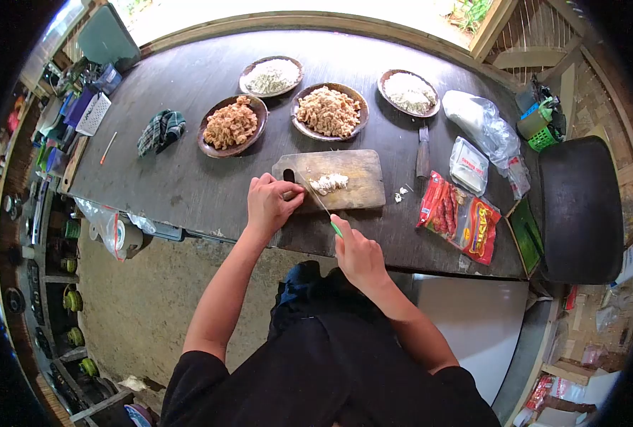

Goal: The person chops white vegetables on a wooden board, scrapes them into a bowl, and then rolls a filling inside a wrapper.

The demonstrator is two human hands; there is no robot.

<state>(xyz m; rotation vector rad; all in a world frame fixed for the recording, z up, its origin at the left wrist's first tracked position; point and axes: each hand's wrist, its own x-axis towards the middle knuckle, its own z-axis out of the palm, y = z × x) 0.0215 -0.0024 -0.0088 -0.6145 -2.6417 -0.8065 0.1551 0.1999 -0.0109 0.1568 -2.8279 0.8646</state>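
My right hand (363,257) is wrapped round the green handle of a kitchen knife (321,202), whose blade slants up and left over a wooden cutting board (366,171). My left hand (270,206) is closed in a pinch at the board's left side, close beside the blade. What its fingertips hold, if anything, is hidden. A small heap of chopped white pieces (329,183) lies on the board, right of the blade.
Behind the board stand bowls of brown chunks (232,124), pale brown chunks (328,112) and white shreds (272,76), with another white-filled bowl (410,93) rightward. A cleaver (423,153), red food packet (459,217), plastic bags (480,124) and checked cloth (161,132) lie around.
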